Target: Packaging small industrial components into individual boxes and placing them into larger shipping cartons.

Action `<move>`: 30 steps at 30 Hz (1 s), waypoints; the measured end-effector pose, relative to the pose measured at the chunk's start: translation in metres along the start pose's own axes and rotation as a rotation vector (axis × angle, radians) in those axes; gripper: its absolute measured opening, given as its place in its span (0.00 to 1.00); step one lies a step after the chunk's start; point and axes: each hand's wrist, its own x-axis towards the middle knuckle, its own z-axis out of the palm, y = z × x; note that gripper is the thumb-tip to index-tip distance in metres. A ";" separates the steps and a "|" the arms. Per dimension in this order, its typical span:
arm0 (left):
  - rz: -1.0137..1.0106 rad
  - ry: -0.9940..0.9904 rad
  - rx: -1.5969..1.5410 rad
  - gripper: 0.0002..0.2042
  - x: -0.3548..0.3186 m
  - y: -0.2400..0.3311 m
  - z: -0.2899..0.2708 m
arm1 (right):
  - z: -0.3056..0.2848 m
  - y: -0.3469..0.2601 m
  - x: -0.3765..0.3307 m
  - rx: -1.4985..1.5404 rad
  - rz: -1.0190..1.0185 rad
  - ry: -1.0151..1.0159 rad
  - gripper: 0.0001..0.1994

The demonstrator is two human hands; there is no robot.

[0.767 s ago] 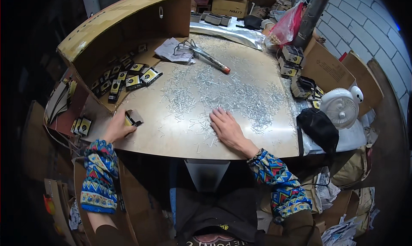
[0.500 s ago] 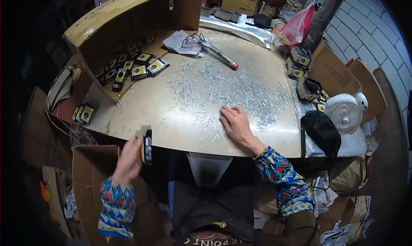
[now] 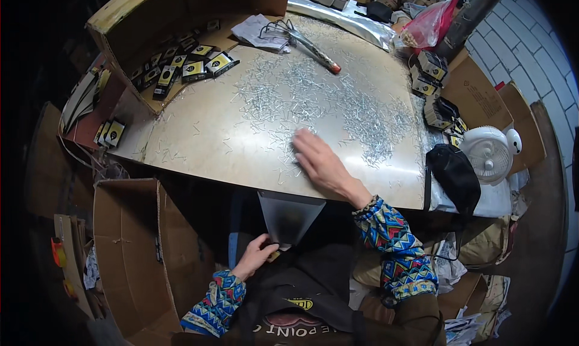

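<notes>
My right hand [image 3: 322, 165] lies palm down with its fingers stretched out, over the near part of a spread of small bent silvery metal pins [image 3: 265, 104] on the tabletop. Below the table's front edge hangs a grey metal chute [image 3: 292, 216]. My left hand [image 3: 256, 257] is at the chute's lower end, thumb and fingers closed on a small box [image 3: 274, 256]. Only a yellow and pale bit of that box shows; the rest is hidden by my fingers and the dark clothing.
Small black-and-yellow boxes [image 3: 194, 69] lie in a cut-open carton at the far left. A hand rake [image 3: 313, 50] rests beyond the pins. A white fan [image 3: 485, 156] and black pouch [image 3: 453, 176] stand at right. An open carton [image 3: 126, 225] is below the left table edge.
My left hand has moved right and down, from beside the table's front edge to the chute's lower end. My right hand has shifted slightly left, its fingers now flatter. The view has tilted a little.
</notes>
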 end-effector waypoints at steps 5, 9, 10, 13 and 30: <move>-0.078 -0.006 -0.263 0.14 -0.005 0.005 0.024 | -0.002 0.020 -0.007 -0.033 0.146 -0.005 0.22; -0.131 0.069 -0.439 0.11 -0.009 0.003 0.032 | -0.001 0.011 -0.005 0.142 0.184 0.035 0.24; -0.137 0.068 -0.437 0.11 -0.010 0.004 0.035 | 0.004 0.005 -0.001 -0.069 0.141 0.046 0.24; -0.103 0.170 -0.472 0.10 -0.020 0.012 0.048 | 0.024 -0.031 0.007 -0.194 0.091 0.002 0.25; 0.013 0.240 -0.079 0.24 -0.034 0.018 0.060 | -0.010 -0.106 -0.081 0.292 0.251 -0.001 0.16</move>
